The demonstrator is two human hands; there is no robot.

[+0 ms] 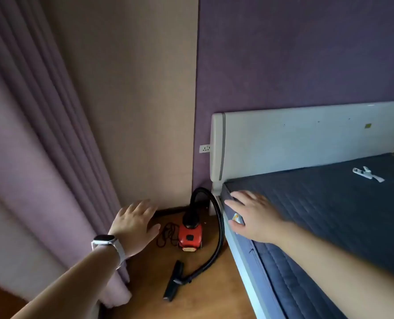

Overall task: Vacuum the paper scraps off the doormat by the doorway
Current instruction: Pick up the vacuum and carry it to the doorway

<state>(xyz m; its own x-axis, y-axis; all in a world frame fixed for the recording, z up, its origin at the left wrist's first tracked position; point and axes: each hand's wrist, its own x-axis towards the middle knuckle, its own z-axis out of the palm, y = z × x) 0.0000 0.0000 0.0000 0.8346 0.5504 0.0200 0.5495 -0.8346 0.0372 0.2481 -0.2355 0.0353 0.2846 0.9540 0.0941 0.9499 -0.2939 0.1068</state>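
A small red canister vacuum stands on the wooden floor in the corner between the wall and the bed. Its black hose arches up from the top and loops down to a black floor nozzle lying on the floor nearer me. A dark power cord lies coiled left of the vacuum. My left hand, with a watch on the wrist, hovers open above the floor left of the vacuum. My right hand is open, fingers spread, over the mattress corner. No doormat or paper scraps are in view.
A bed with a blue quilted mattress and white headboard fills the right side. Purple curtains hang at the left. A wall socket sits beside the headboard. A white object lies on the mattress.
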